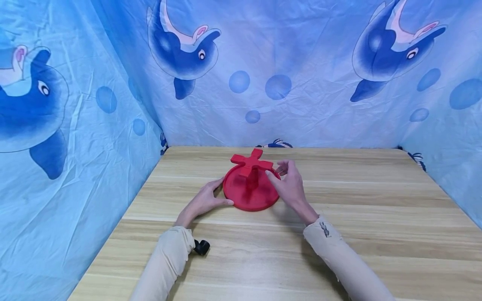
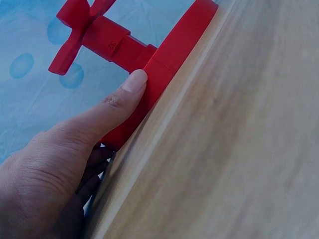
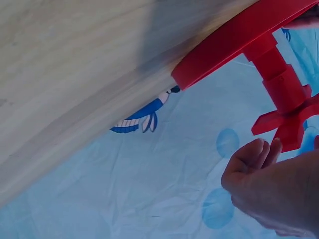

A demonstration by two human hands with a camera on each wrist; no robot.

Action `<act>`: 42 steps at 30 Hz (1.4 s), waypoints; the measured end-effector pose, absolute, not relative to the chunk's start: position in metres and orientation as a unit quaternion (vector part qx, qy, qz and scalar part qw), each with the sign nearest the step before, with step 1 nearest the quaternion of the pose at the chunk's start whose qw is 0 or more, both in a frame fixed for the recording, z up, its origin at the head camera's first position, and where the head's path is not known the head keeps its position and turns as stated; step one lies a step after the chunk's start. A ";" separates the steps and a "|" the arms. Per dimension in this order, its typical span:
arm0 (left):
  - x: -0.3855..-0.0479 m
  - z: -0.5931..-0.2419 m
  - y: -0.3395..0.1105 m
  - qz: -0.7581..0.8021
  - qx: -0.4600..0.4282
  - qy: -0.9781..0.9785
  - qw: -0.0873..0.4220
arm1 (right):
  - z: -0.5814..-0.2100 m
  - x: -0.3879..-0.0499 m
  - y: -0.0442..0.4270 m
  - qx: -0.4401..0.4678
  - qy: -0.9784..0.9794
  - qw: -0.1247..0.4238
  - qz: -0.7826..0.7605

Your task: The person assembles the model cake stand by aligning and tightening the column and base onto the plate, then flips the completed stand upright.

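A red stand with a round, rimmed base [image 1: 251, 200] sits on the wooden table. From its middle rises a short stepped post [image 2: 117, 45], topped by a red cross-shaped piece [image 1: 251, 162] with flared arms. My left hand [image 1: 206, 200] grips the base at its left side, the thumb [image 2: 133, 82] against the rim and the other fingers reaching round behind. Beside the cross's right arm is my right hand [image 1: 290, 184], thumb and fingers apart in the head view. Its bent fingers [image 3: 249, 157] lie close to an arm tip; whether they touch it, I cannot tell.
The wooden table [image 1: 376, 200] extends around the stand. Blue cloth with dolphins and bubbles [image 1: 286, 121] hangs behind the table and along both sides. A small black device [image 1: 202, 247] is at the left sleeve's cuff.
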State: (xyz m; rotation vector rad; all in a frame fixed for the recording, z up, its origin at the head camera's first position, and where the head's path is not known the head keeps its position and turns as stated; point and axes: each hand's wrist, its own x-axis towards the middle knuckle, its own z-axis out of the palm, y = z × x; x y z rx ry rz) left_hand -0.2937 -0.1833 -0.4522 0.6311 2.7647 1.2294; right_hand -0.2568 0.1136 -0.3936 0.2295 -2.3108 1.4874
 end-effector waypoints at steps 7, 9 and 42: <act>-0.294 -0.454 -0.184 0.401 0.208 0.892 0.023 | -0.394 -0.266 0.115 0.126 -0.829 0.148 0.525; -0.294 -0.454 -0.184 0.400 0.208 0.893 0.022 | -0.395 -0.266 0.115 0.131 -0.833 0.146 0.518; -0.295 -0.454 -0.183 0.408 0.213 0.887 0.024 | -0.402 -0.253 0.107 0.184 -0.825 0.187 0.500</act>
